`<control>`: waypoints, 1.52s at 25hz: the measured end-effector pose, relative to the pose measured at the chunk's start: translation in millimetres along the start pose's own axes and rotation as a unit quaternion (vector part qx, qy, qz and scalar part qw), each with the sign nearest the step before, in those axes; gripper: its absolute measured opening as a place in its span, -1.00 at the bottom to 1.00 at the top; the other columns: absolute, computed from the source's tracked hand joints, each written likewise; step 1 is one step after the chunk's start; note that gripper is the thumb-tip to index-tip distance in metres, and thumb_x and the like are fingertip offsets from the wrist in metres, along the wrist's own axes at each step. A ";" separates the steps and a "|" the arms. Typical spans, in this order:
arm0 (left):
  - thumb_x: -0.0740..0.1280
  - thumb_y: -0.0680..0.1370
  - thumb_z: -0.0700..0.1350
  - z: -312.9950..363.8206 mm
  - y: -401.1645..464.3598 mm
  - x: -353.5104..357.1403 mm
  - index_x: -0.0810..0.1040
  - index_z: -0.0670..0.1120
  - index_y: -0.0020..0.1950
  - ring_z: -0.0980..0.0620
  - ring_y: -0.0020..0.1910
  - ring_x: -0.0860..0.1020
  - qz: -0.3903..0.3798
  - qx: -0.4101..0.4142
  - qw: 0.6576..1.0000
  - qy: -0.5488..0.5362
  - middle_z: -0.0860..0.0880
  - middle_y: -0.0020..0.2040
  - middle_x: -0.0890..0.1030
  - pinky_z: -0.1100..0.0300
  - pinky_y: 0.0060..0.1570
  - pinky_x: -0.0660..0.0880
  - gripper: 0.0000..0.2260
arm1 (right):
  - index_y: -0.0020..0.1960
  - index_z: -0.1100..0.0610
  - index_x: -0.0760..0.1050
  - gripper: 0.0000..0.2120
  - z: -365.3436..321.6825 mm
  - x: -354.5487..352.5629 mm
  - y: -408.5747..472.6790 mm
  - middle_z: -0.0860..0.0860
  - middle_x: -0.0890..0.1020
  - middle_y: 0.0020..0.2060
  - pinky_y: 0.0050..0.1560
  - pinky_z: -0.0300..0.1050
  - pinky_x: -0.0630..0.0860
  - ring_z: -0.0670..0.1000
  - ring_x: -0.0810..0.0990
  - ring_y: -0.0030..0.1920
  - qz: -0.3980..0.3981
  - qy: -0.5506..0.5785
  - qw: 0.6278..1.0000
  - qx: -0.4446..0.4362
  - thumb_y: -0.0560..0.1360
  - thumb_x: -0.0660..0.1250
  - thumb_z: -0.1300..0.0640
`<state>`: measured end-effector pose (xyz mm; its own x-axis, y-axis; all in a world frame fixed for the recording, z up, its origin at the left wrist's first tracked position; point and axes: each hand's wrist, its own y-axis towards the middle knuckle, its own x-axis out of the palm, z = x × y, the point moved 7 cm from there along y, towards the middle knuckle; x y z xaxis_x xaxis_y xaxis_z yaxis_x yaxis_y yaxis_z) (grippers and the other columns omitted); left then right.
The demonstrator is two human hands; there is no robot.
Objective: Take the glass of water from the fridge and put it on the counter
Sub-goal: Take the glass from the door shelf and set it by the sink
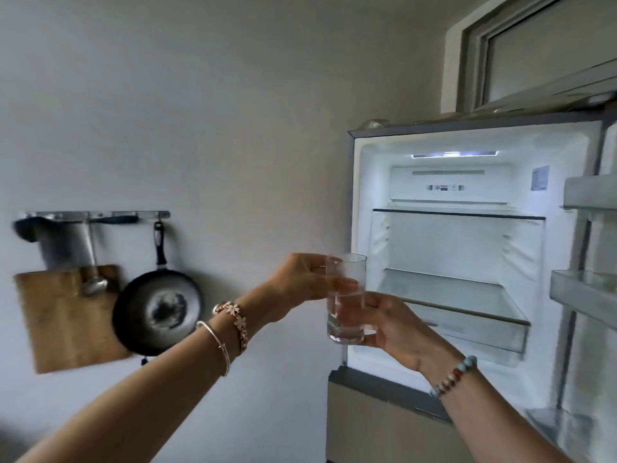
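A clear glass of water [347, 272] is held upright in the air, just left of the open fridge [460, 248], in front of its left edge. My left hand [300, 282] grips the upper half of the glass from the left. My right hand [390, 322] wraps the lower half from the right. Water fills roughly the lower half of the glass. The fridge's lit upper compartment shows bare glass shelves [457, 213]. No counter is in view.
The fridge door [587, 289] stands open at the right with door bins. On the wall to the left a rail [96, 214] carries a black frying pan [157, 312], a wooden cutting board [66, 322] and a ladle. A window sits above the fridge.
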<state>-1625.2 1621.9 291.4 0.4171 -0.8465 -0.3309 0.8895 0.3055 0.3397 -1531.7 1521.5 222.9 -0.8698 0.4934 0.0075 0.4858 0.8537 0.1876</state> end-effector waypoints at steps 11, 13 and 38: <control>0.53 0.38 -0.26 16.0 -308.6 -268.5 0.64 -0.27 0.04 0.12 -0.21 0.66 0.361 -0.117 0.913 0.148 0.00 -0.21 0.69 0.29 -0.17 0.57 -0.74 | 0.16 0.22 0.60 -0.52 13.9 418.5 29.7 0.12 0.73 -0.03 -0.04 0.01 0.63 0.13 0.70 0.01 -0.410 0.091 0.908 -0.008 0.24 0.54 0.27; 0.54 0.38 -0.23 30.9 -381.2 -308.2 0.60 -0.36 0.02 0.00 -0.18 0.59 0.421 -0.146 0.876 0.186 -0.13 -0.18 0.63 0.16 -0.07 0.51 -0.69 | 0.19 0.18 0.58 -0.49 6.4 500.1 7.4 0.13 0.73 0.04 0.11 0.12 0.60 0.14 0.70 0.08 -0.469 0.097 0.878 -0.016 0.25 0.56 0.26; 0.49 0.44 -0.15 145.9 -923.2 -362.0 0.58 -0.04 0.15 -0.02 0.06 0.67 0.785 -0.303 0.474 0.260 -0.10 0.10 0.68 0.13 0.05 0.62 -0.70 | 0.23 0.20 0.57 -0.54 5.3 1020.3 -353.5 0.20 0.68 0.12 0.08 0.03 0.63 0.15 0.69 0.11 -0.877 0.150 0.456 0.007 0.34 0.52 0.25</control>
<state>-2624.6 1582.7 226.0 0.5028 0.8049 -0.3151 -0.7680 0.5833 0.2645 -2590.4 1724.0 159.1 0.1080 -0.9941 -0.0069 -0.9817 -0.1077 0.1569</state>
